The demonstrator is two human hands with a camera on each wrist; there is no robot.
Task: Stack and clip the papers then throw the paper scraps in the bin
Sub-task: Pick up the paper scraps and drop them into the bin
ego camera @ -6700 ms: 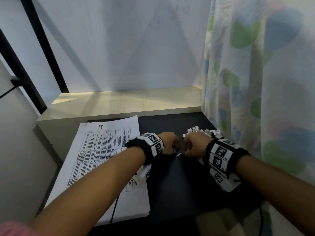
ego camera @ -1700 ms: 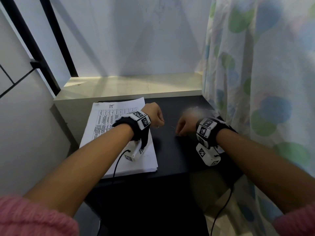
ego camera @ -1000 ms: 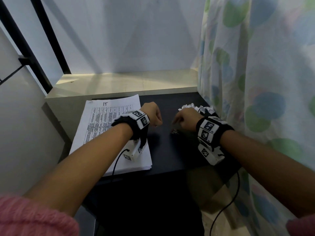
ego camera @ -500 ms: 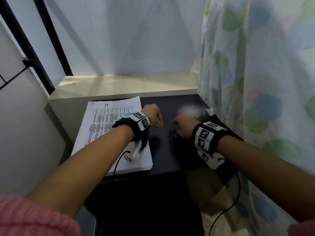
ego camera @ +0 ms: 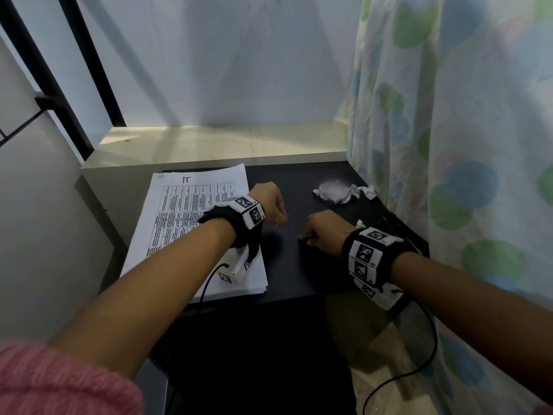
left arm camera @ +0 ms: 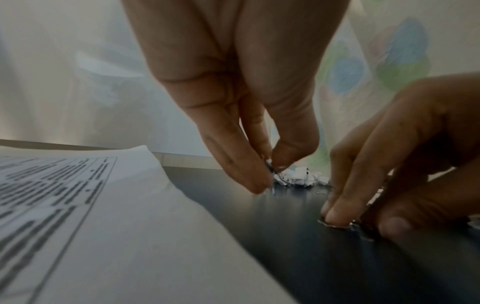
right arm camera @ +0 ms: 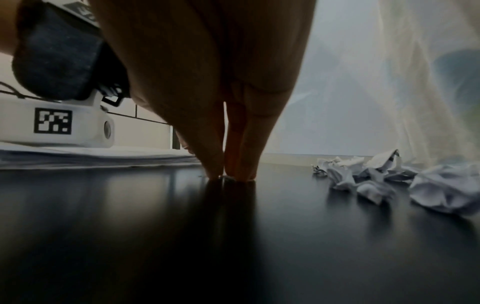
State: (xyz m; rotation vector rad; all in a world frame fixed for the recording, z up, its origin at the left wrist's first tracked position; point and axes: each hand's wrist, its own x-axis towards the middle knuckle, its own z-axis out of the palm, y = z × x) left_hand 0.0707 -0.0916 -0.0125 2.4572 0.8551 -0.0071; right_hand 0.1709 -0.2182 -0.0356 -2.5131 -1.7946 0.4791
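A stack of printed papers (ego camera: 191, 223) lies on the left of the black table (ego camera: 299, 277), seen close in the left wrist view as papers (left arm camera: 78, 205). My left hand (ego camera: 269, 202) hovers just right of the stack and pinches a small metal paper clip (left arm camera: 270, 167) between thumb and fingertips. My right hand (ego camera: 324, 232) is beside it, fingertips (right arm camera: 215, 172) pressed together on the tabletop, pinching at small loose clips (left arm camera: 361, 234). Crumpled paper scraps (ego camera: 338, 191) lie behind the right hand, shown as scraps (right arm camera: 376, 176) in the right wrist view. No bin is in view.
A pale wooden ledge (ego camera: 227, 142) runs along the back of the table under a white wall. A spotted curtain (ego camera: 449, 145) hangs along the right edge. A cable (ego camera: 419, 354) trails down from my right wrist past the table's near edge.
The hands, joined over the clips at first, have parted; the left one holds a clip beside the stack. Over the last second my right hand slid slightly nearer and lowered its fingertips to the table.
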